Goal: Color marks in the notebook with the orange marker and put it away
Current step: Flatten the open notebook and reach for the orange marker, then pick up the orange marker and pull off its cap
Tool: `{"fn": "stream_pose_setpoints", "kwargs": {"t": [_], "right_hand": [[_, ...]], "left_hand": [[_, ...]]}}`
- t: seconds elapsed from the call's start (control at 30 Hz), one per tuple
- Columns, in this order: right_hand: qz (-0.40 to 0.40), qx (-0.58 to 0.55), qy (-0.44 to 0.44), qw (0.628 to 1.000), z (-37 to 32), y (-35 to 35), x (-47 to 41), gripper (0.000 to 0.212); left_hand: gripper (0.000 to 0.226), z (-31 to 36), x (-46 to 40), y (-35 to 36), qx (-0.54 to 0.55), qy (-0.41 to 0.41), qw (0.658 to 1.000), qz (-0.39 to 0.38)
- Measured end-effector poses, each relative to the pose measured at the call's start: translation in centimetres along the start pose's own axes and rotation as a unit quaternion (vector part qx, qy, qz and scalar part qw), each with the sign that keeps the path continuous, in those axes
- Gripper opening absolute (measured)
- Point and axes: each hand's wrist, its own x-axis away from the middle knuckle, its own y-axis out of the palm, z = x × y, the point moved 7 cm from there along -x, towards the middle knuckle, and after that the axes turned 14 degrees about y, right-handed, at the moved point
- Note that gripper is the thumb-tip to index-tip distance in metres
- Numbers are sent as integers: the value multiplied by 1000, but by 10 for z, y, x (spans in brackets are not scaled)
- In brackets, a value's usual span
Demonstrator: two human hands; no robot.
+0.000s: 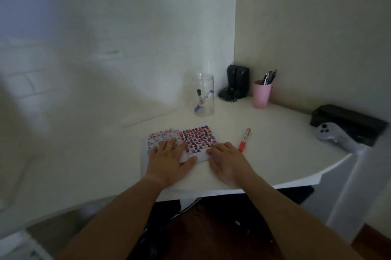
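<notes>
Resting flat on the open notebook (190,143), both hands are pressing its pages down against the white desk (275,154). The left hand (169,160) is lying palm down over the left page, its fingers loosely spread, a yellow ring showing on one of them. The right hand (226,160) is lying palm down at the lower right corner of the right page, fingers close together and slightly curled; neither hand is gripping anything. The right page is showing a dense grid of orange, blue and dark marks, while the left page is carrying a paler pattern partly covered by the left hand.

The orange marker (244,139) is lying capped on the desk just to the right of the notebook, close beside the right hand's fingertips but apart from them, its length running away from the person.

Behind the notebook, a clear glass jar (203,94) is standing upright with no lid, holding a blue marker (203,100) leaning diagonally and a black-capped one beside it. Further right, a pink cup (262,94) is holding several dark pens (269,77) that are sticking up past its rim. A black speaker (237,83) is standing in the corner between jar and cup, and a grey game controller (334,136) is lying near the desk's right edge.
</notes>
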Motion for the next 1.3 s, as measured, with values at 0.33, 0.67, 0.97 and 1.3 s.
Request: {"fn": "stream_pose_setpoints", "kwargs": {"t": [0.33,0.67,0.97,1.3], "right_hand": [[20,36,336,941,64,-27,-31,51],[-32,-124,218,968,16,-6,-128,35],[-72,-107,80,988,1,55,-132,27],[-24,-197,134,971,25,47,-137,13]], "left_hand": [[82,-11,-1,3,29,-11,999,36],[96,-18,-7,11,27,-16,998,61],[77,-27,-34,-8,23,18,999,-25],[29,-48,-112,-5,32,59,978,198]]}}
